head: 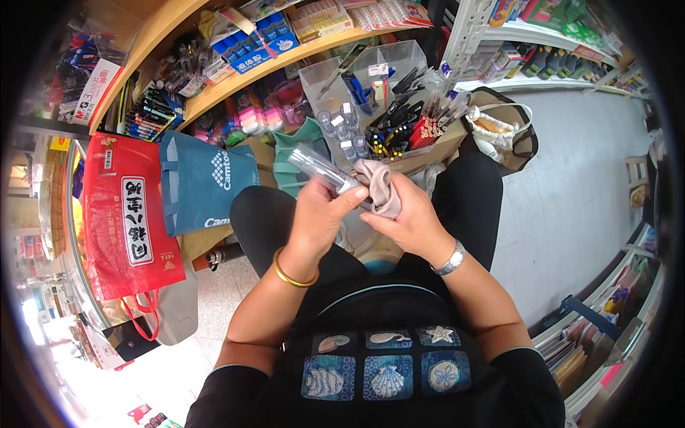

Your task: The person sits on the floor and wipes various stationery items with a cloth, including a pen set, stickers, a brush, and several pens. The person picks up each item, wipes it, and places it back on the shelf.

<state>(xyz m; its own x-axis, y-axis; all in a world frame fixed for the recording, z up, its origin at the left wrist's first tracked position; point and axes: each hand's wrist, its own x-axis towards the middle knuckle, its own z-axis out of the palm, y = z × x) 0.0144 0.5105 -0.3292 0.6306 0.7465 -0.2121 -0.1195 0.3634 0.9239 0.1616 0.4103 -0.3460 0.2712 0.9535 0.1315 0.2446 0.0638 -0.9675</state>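
My left hand (321,208) grips a clear plastic tube (316,163) with a whitish lower end, tilted up to the left. What is inside the tube is too blurred to tell. In my right hand (415,219) is a crumpled pinkish-grey cloth (379,184), bunched close against the tube's lower end. Both hands meet above my lap. Just beyond them, several clear capped tubes (338,125) stand in a translucent plastic organizer (316,75). Beside those tubes, a cardboard box (447,143) holds bundles of black pens (398,120) and red pencils (428,131).
A red bag (107,214) and a blue bag (198,182) stand at left. Behind is a wooden shelf (299,49) of stationery. A teal container (299,144) sits near my left knee. A dark basket (522,144) holds a white pouch (489,131) at right, before metal shelving (524,32).
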